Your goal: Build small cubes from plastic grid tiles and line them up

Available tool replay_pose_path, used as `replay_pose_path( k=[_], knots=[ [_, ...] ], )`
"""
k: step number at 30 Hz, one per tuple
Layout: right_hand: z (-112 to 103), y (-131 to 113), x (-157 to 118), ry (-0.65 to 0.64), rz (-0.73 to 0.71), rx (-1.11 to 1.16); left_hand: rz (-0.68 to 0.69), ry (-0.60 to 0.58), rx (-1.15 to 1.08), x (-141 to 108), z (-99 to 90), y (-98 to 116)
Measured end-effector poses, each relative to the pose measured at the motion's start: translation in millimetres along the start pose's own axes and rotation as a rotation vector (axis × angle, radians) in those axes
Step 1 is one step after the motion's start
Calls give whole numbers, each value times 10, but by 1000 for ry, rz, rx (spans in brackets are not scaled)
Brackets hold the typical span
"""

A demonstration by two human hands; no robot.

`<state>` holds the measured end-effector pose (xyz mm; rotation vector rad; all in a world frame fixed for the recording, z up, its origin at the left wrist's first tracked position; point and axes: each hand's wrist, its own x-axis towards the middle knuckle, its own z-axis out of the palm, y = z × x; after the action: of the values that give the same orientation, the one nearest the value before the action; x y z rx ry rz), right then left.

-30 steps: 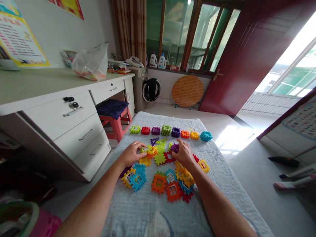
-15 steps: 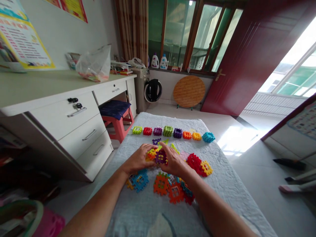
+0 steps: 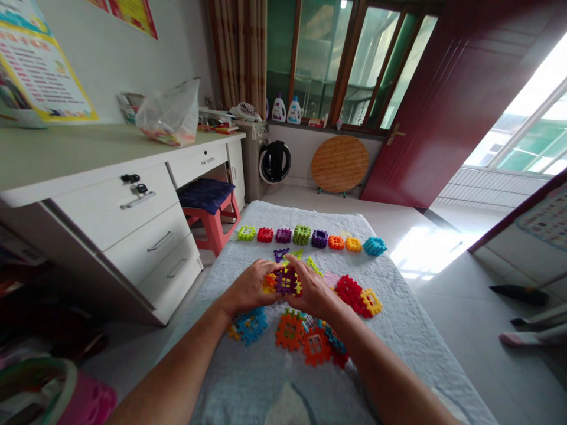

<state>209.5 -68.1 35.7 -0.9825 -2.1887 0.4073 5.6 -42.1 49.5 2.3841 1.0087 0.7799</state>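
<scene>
Between my two hands, a purple interlocking block (image 3: 286, 283) with a lattice window faces me, with yellow showing at its edge. My left hand (image 3: 251, 285) has its thumb and fingers curled on the block's left side. On the opposite side, my right hand (image 3: 310, 288) grips it with bent fingers, thumb underneath. Orange and yellow pieces (image 3: 268, 282) show by my left fingertips; whether they join the purple block I cannot tell. Just beyond lie a purple triangular piece (image 3: 280, 254) and a lime green piece (image 3: 315, 267).
Several assembled blocks, including a green one (image 3: 302, 235), form a row across the cloth (image 3: 398, 330). Blue pieces (image 3: 252, 324), orange pieces (image 3: 290, 330) and red pieces (image 3: 349, 290) lie nearer. A white desk (image 3: 110, 159) and a stool (image 3: 208, 200) stand left.
The purple block has shifted slightly left, and its window faces me more squarely. My left fingers now reach over its upper left edge. The other blocks stay where they were.
</scene>
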Motion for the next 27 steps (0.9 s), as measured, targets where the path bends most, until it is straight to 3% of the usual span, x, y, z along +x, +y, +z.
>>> replay_pose_path(
  k=[8,13,27],
  knots=[
    [-17,33,13,30,102,14,-54,49,-76,-22,-76,24],
    [-31,59,22,19,129,0,-45,31,-65,-3,-21,26],
    [-82,111,-24,41,128,22,-8,-64,219,166,-28,232]
  ],
)
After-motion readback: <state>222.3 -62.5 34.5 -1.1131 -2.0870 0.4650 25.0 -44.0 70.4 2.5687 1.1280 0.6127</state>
